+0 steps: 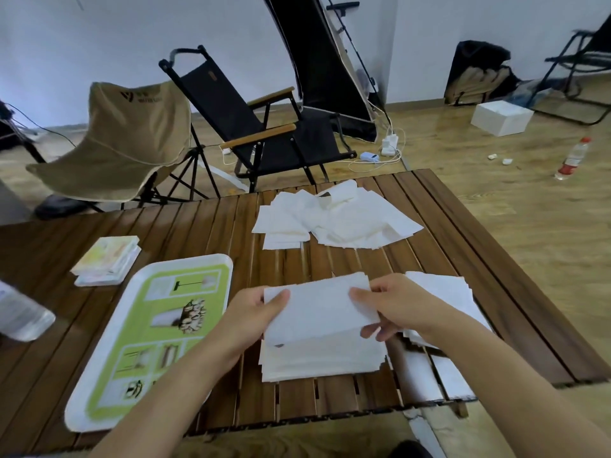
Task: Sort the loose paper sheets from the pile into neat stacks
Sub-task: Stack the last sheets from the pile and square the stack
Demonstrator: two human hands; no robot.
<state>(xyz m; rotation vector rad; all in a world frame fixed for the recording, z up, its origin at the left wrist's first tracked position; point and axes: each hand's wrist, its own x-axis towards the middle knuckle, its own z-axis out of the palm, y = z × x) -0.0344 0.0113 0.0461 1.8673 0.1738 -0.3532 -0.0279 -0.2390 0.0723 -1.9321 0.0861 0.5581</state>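
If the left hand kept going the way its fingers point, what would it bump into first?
Probably the right hand, across the paper sheet both hold; the left hand points rightward.

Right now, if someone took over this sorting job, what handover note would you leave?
Left hand and right hand each pinch one end of a sheet, held just above the near stack.
Second stack lies to its right, partly under the right forearm.
Done: two stacks started, edges not fully square.
Left: lay this sheet down, then sort the loose pile at the far side of the table.
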